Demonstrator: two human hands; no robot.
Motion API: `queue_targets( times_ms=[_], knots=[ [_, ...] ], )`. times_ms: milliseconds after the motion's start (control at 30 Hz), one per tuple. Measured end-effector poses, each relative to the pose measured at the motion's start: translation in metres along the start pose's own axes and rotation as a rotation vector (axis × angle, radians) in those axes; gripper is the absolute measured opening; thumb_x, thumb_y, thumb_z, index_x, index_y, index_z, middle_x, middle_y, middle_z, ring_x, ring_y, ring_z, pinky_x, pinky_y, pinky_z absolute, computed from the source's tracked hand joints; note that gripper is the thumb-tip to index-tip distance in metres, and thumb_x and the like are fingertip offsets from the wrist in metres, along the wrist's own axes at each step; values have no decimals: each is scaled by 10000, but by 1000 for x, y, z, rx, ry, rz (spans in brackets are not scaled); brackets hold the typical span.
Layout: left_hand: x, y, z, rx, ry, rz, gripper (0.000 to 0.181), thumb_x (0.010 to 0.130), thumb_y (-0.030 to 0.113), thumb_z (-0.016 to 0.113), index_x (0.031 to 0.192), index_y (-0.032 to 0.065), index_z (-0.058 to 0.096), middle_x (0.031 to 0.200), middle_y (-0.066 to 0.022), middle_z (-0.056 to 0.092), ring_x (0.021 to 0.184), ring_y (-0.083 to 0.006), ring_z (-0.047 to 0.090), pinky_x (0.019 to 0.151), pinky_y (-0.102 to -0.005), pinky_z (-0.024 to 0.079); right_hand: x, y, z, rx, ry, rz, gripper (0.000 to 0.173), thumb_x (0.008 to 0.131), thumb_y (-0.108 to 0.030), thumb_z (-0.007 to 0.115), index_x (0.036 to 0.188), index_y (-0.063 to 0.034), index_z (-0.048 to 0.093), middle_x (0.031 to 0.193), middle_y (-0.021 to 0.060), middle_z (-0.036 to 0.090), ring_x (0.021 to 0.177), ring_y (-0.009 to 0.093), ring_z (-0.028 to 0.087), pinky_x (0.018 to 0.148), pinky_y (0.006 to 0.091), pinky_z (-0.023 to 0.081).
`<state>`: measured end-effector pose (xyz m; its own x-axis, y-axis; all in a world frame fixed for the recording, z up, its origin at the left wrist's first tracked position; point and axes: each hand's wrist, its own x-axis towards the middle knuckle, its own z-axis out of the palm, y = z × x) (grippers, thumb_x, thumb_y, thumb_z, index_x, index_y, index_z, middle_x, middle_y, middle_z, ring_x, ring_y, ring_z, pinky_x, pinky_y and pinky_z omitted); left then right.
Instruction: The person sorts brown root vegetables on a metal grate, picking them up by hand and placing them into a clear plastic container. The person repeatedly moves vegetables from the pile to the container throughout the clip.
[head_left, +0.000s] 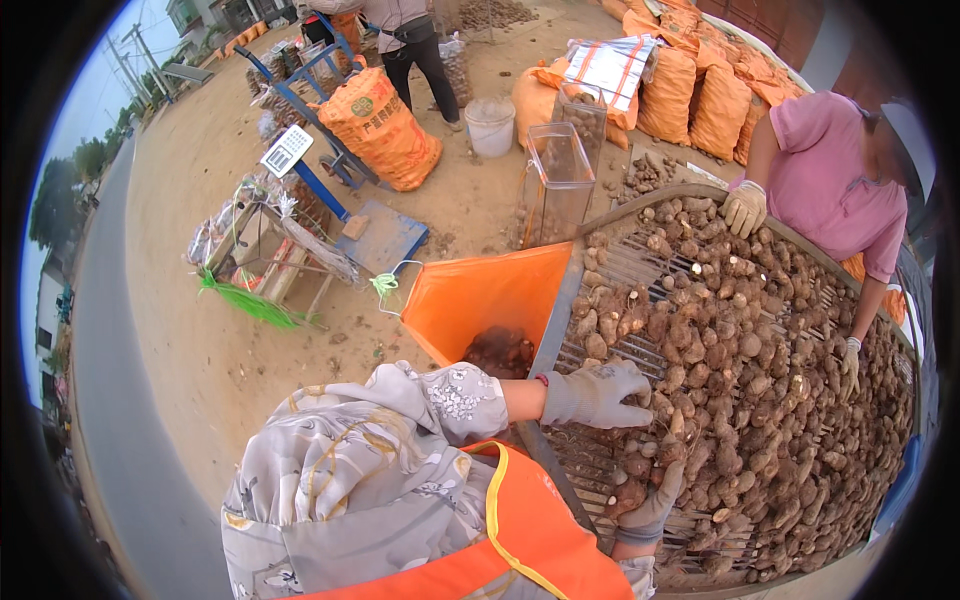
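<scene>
My left hand (600, 394), in a grey work glove, reaches over the near edge of a slatted metal sorting table (626, 255). Its fingers are apart beside brown, hairy taro corms (720, 360), with nothing visible in its grasp. Lower down, my gloved right hand (651, 511) lies against a cluster of taro corms (627, 496). Some of its fingers are hidden by them, so a firm hold cannot be made out. To the left of the table edge, an orange sack (480, 292) hangs with its mouth wide, dark corms (501, 351) at its bottom.
Across the table, a co-worker in pink (840, 165) has both gloved hands among the corms. A blue platform scale (386, 236), a full orange sack (382, 124), a white bucket (490, 126) and wire-framed bins (559, 184) stand beyond. Another person (409, 45) stands behind them.
</scene>
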<state>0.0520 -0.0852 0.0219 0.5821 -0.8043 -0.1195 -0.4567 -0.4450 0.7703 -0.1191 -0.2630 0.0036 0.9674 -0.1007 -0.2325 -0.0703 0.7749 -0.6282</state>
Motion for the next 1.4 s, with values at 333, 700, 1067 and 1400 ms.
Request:
queue_targets(
  times_ms=[333,700,1067,1400],
  knots=[
    [-15,40,45,-1034,65,82,671,1029,284,578,1574,59,257,1468,-162,462,1309,-227,518,993,-393,513,48,-7,51,76,24,-269,405,1048,-404,507,1323,-112,560,1239,69,625,1165,240,588,992,425,516],
    [-27,2,32,-1928,-340,-193,428,1085,368,416,1452,159,487,1335,-79,625,1192,-286,628,1005,-434,531,-8,-16,20,330,-4,-246,329,1039,-357,530,1301,-169,594,1336,71,620,1246,269,560,1125,551,402],
    [-29,4,36,-1939,-423,-281,316,1055,239,487,1317,96,592,1281,-118,648,1138,-287,653,1001,-451,546,-50,-1,11,544,106,-305,500,1019,-563,458,1314,-183,595,1269,83,649,1230,308,578,1053,556,476],
    [-44,25,69,-1370,-302,-278,348,1054,290,516,1286,35,558,1182,-128,640,1028,-228,657,861,-374,574,-103,-34,-21,580,-12,-471,409,1022,-448,512,1325,-186,593,1213,75,650,1256,329,558,1059,582,450]
  ],
)
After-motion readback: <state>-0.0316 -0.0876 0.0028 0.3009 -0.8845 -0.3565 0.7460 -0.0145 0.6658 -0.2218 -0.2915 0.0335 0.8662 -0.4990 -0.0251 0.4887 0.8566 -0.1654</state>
